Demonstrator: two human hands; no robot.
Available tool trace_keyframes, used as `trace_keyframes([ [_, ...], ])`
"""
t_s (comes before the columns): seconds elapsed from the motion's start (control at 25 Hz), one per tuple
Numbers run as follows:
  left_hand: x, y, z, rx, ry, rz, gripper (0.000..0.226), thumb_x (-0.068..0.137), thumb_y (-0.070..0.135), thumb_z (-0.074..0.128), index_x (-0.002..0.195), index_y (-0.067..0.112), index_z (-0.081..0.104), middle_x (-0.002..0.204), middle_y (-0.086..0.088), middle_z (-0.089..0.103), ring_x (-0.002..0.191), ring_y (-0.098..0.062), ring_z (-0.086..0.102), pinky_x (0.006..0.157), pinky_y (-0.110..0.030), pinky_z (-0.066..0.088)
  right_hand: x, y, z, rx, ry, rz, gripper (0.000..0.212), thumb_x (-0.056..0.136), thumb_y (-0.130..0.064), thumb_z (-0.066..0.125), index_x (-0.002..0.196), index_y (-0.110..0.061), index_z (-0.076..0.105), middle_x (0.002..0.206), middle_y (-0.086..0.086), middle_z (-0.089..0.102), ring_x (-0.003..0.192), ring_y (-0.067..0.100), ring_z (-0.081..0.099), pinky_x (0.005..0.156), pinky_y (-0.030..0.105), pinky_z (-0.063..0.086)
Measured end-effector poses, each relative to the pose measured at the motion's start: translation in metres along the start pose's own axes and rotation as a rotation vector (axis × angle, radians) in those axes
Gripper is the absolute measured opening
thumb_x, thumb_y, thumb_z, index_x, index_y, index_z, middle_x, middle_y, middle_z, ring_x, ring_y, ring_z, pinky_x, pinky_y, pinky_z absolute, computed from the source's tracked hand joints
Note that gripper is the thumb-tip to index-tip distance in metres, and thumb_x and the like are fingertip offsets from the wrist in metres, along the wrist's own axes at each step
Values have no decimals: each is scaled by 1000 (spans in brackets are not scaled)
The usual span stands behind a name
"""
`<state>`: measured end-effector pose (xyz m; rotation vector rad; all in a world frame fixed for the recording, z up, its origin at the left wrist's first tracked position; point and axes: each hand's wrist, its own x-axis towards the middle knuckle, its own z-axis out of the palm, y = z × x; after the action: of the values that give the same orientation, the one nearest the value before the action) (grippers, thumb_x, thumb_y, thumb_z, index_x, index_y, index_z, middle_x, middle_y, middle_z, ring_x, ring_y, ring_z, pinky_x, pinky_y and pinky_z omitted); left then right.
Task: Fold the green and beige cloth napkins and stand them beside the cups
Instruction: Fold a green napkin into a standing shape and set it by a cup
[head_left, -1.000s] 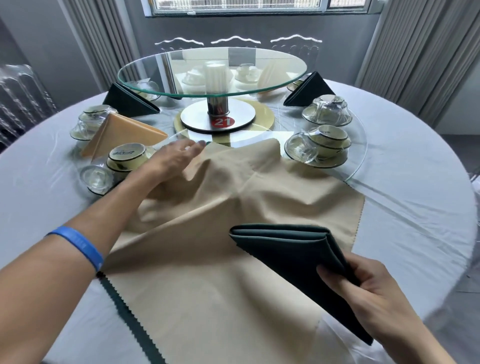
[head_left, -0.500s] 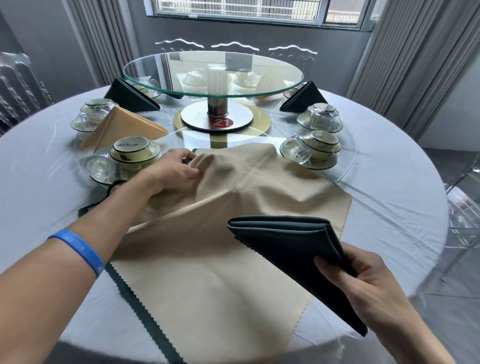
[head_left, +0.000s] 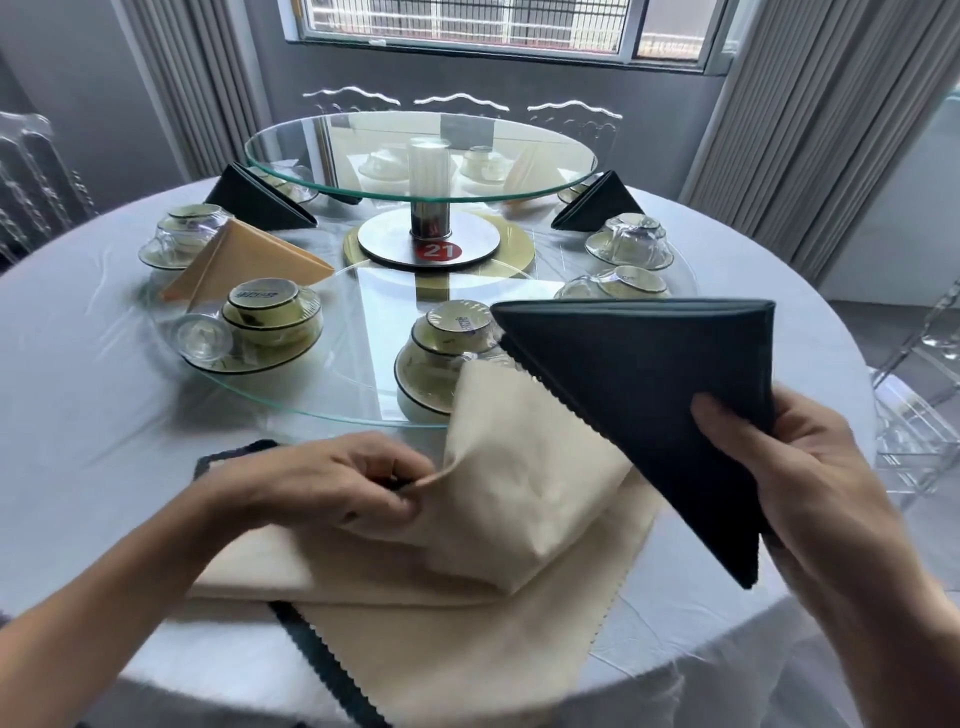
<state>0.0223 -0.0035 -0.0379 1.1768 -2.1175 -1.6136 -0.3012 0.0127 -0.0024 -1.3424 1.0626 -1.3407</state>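
Note:
My right hand (head_left: 779, 467) grips a folded dark green napkin (head_left: 649, 395), a triangle held up above the table's right side. My left hand (head_left: 332, 483) pinches the far edge of a beige napkin (head_left: 519, 493) and holds it pulled back over itself near the table's front. Under it lies more beige cloth (head_left: 457, 654), with a dark green zigzag edge (head_left: 327, 670) peeking out. An upturned cup set (head_left: 441, 358) stands just behind the beige fold on the lower glass ring (head_left: 291, 410). Folded napkins stand by other cups: one beige (head_left: 249, 260), two dark green (head_left: 254, 200) (head_left: 597, 202).
A raised glass turntable (head_left: 421, 150) on a steel post with a red "21" marker (head_left: 435, 251) fills the table's middle. Cup and saucer sets (head_left: 265, 322) (head_left: 631, 244) (head_left: 182, 239) ring it. Clear chairs stand at the far side and at right (head_left: 914, 415).
My left hand dragged the beige napkin's far edge back toward me, uncovering a cup set. My right hand raised the green napkin higher and to the right. The view moved closer.

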Motion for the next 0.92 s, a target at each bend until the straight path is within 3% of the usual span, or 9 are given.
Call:
trace_keyframes([
  [0.08, -3, -2, 11, 15, -28, -25, 9, 85, 4, 50, 80, -4, 51, 72, -14, 34, 68, -24, 31, 58, -42, 21, 9, -9, 12, 20, -22, -21, 16, 90, -12, 60, 93, -13, 75, 95, 8, 75, 85, 17, 69, 74, 24, 55],
  [0.16, -2, -13, 16, 89, 85, -60, 8, 82, 9, 48, 84, 4, 54, 75, -8, 46, 70, -23, 42, 62, -43, 34, 18, -11, 32, -9, -51, -40, 16, 94, -7, 58, 95, -11, 74, 96, 7, 76, 85, 22, 70, 73, 27, 56],
  [0.24, -4, -25, 18, 66, 199, -137, 31, 79, 15, 48, 105, 24, 61, 93, -3, 69, 81, -23, 58, 76, -43, 48, 28, -7, 56, -94, -88, -87, 14, 94, -8, 60, 100, -11, 72, 99, 12, 74, 92, 34, 69, 81, 40, 56],
  [0.32, -11, -32, 25, 86, 203, -145, 60, 74, 14, 44, 125, 45, 54, 114, 5, 71, 94, -8, 64, 82, -30, 50, 37, 0, 82, -196, -132, -126, 18, 89, -15, 58, 100, -8, 70, 99, 18, 72, 94, 38, 67, 84, 50, 53],
  [0.44, -15, -34, 35, 361, 116, -112, 55, 75, 16, 41, 121, 37, 60, 121, 24, 63, 112, 6, 55, 100, -26, 43, 52, 15, 125, -324, -173, -130, 23, 84, -22, 51, 95, -9, 67, 88, 14, 69, 77, 25, 62, 76, 49, 50],
  [0.6, -11, -39, 36, 493, 164, -177, 19, 75, 23, 42, 84, 18, 57, 84, 7, 66, 79, -5, 60, 77, -33, 51, 62, 37, 185, -462, -208, -115, 18, 87, -18, 48, 95, -12, 64, 86, 6, 67, 82, 26, 62, 76, 46, 50],
  [0.72, -10, -38, 36, 500, 138, -185, 15, 72, 23, 46, 81, 20, 57, 74, 5, 61, 68, -6, 55, 68, -32, 48, 70, 54, 222, -614, -131, -70, 16, 90, -14, 47, 100, -10, 59, 98, 15, 65, 90, 35, 59, 68, 38, 39],
  [0.8, -11, -41, 31, 425, 287, -137, 22, 73, 23, 50, 84, 38, 62, 74, 11, 63, 70, -4, 58, 67, -27, 48, 74, 65, 237, -584, -60, -56, 26, 89, -9, 47, 112, -13, 60, 101, 17, 67, 92, 36, 60, 70, 38, 40],
  [0.92, -10, -47, 23, 281, 852, -103, 20, 79, 26, 60, 76, 46, 64, 68, 15, 65, 64, -1, 59, 61, -24, 44, 80, 81, 249, -472, 7, -18, 44, 90, -5, 47, 130, -21, 56, 109, 15, 69, 100, 34, 61, 82, 37, 45],
])
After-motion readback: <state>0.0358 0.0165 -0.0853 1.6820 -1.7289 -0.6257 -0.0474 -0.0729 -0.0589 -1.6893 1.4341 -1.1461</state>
